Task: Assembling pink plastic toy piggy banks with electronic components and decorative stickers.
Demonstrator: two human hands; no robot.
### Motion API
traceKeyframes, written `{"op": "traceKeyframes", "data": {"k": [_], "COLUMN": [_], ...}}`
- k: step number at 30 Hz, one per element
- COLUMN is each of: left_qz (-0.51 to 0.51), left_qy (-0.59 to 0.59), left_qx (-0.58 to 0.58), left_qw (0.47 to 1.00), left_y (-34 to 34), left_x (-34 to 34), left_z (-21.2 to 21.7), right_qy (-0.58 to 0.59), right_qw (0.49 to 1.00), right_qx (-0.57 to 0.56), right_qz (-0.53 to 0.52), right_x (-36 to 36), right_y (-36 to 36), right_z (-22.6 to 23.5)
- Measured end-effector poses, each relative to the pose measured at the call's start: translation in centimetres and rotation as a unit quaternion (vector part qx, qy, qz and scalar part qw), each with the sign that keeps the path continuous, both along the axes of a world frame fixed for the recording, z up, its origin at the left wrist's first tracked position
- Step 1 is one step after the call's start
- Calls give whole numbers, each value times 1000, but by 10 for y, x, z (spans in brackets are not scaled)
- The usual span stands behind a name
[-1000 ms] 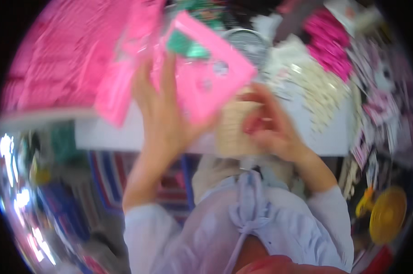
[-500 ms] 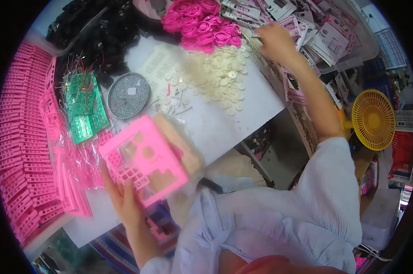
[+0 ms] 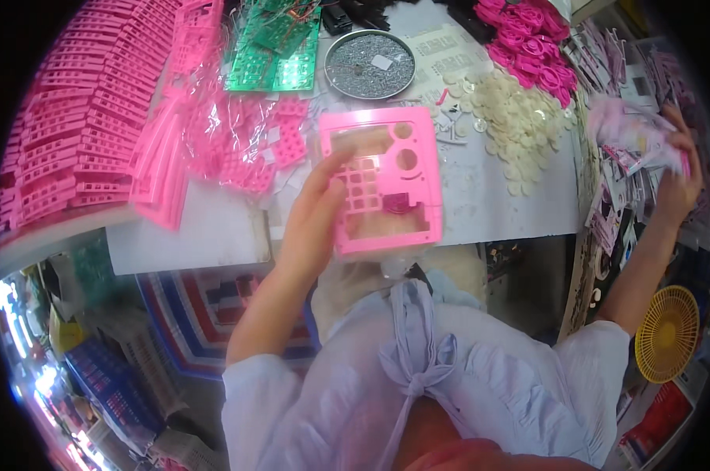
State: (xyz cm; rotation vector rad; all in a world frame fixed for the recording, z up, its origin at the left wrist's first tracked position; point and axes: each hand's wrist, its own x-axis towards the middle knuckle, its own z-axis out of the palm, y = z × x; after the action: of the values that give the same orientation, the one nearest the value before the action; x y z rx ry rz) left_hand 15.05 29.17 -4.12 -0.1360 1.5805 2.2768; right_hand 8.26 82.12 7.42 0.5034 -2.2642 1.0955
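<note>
My left hand [image 3: 312, 216] grips a pink plastic casing [image 3: 412, 212] by its left side, fingers lying over the front. The casing has a grid of small square openings, round holes and larger cut-outs, held above the table's near edge. Far to the right, my right hand [image 3: 684, 177] is closed around a pink-and-white printed piece [image 3: 633, 137], smeared by motion. It hangs over a heap of printed pieces [image 3: 606, 208] in pink and white. Behind the casing stands a round tin [image 3: 347, 86] of small grey metal parts.
Stacked pink plastic parts [image 3: 96, 118] fill the left side, with pink pieces in clear plastic [image 3: 214, 149] beside them. Green circuit boards [image 3: 280, 67] lie at the back. White discs [image 3: 520, 118] and magenta parts [image 3: 527, 39] are heaped right of the tin. A yellow fan [image 3: 667, 334] stands lower right.
My view has swung right and down. My left hand still holds the casing, now more upright. My right hand has come nearer and now holds a printed piece.
</note>
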Motion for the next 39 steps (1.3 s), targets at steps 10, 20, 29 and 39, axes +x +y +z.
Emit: {"op": "traceKeyframes", "data": {"k": [10, 20, 29, 39], "left_qz": [-116, 212, 179, 165], "left_qy": [-73, 91, 267, 229], "left_qx": [104, -56, -381, -279], "left_qw": [985, 971, 867, 918], "left_y": [3, -3, -7, 1], "left_x": [4, 30, 28, 27], "left_z": [-2, -12, -11, -16], "right_qy": [-17, -393, -399, -428], "right_qw": [986, 730, 737, 716], "right_qx": [136, -488, -424, -407], "right_qz": [99, 274, 342, 372], "right_x": [7, 62, 66, 67], "right_y": [-274, -335, -326, -324], "right_z": [-68, -112, -114, -111]}}
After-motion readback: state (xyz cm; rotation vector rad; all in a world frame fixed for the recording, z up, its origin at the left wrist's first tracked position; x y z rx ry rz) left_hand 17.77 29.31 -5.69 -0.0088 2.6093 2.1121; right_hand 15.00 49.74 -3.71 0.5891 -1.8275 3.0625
